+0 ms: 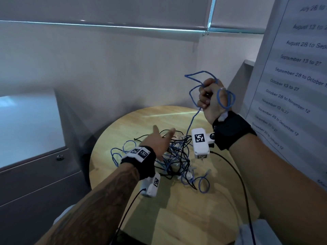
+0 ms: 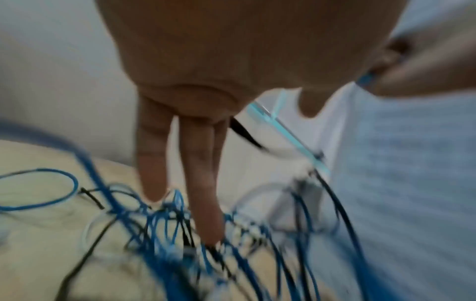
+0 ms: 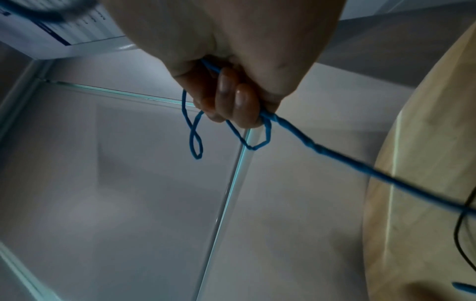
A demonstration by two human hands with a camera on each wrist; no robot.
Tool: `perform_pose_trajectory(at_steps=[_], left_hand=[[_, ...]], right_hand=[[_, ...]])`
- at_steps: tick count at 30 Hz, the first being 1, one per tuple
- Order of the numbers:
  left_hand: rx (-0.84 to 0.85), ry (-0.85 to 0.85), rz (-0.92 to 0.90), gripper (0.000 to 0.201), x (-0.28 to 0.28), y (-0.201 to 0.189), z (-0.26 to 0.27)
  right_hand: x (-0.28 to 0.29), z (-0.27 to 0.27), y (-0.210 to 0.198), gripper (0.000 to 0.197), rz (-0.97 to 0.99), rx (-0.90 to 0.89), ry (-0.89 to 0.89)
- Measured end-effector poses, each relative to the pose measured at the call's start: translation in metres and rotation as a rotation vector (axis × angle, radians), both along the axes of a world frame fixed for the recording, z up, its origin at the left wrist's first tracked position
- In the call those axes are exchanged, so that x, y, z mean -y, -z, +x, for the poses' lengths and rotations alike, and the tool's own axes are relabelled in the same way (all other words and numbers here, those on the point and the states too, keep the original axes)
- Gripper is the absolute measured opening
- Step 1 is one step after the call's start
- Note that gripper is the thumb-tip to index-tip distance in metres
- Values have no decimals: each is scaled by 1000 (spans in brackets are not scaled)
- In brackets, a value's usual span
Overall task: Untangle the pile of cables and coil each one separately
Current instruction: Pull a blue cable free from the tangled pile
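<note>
A tangle of blue, black and white cables lies on a round wooden table. My right hand is raised above the table's far right and grips a blue cable in a fist, with loops sticking out above and beside it. That cable runs taut from the fist down into the pile. My left hand hovers over the pile with fingers straight. In the left wrist view its fingertips reach into the blurred cables; it holds nothing.
White wrist cameras hang from both wrists, with black leads trailing over the table. A grey cabinet stands at left. A board with a printed date list stands close at right. Walls close off the back.
</note>
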State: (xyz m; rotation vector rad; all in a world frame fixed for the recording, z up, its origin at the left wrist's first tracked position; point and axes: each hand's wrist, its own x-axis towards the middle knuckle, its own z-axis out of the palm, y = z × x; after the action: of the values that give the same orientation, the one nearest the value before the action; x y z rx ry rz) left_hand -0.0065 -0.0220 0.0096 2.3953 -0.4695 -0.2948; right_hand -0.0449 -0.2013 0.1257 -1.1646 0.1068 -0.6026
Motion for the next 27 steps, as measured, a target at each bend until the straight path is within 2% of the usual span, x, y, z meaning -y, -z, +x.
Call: perform_pose_trajectory(at_steps=[2,3,4,5,7,8,10,12,14,16,18,20,22,23,25,27], left_hand=[[195,-154,46,88,-7,-19,4],[317,-196,25,74,-8,-28,6],[404,-195,-51,59,-5,-36,6],[415,-142,-134,46,0,-42,5],[299,86,-240,30,18,-44,1],[214,211,-219,23,28,-39,-4],[112,372,-67,11,41,-23,-12],[106,377,43,15,43,-2,-10],[114,305,44,14,40,14,-2],[102,272,-17,22,35,20,6],[137,289,-29,29,35,17,10],[157,282,-63,36,38,11,9],[162,248,-127,37,41,5,12],[175,246,-138,35,42,3,14],[186,265,-147,30,41,2,20],[179,255,-175,30,38,4,23]], right_hand=[[2,0,-1,26,8,-15,-11],[2,1,-1,24,23,-23,-19],[1,2,-1,23,42,-29,-32],[-1,3,-1,22,61,-33,-49],[-6,5,-3,26,92,-44,-92],[-8,6,-5,29,109,-42,-115],[-9,7,-12,32,157,-14,-144],[-4,6,-21,34,197,24,-149],[5,0,-26,38,141,31,-130],[15,-3,-23,35,-130,-41,-26],[22,-5,-9,20,-594,-125,77],[26,-5,13,17,-971,-239,-16],[25,-4,36,23,-1219,-420,-250],[24,-3,48,25,-1363,-516,-298],[23,-1,64,23,-1540,-628,-266],[28,-1,67,19,-1526,-586,-230]])
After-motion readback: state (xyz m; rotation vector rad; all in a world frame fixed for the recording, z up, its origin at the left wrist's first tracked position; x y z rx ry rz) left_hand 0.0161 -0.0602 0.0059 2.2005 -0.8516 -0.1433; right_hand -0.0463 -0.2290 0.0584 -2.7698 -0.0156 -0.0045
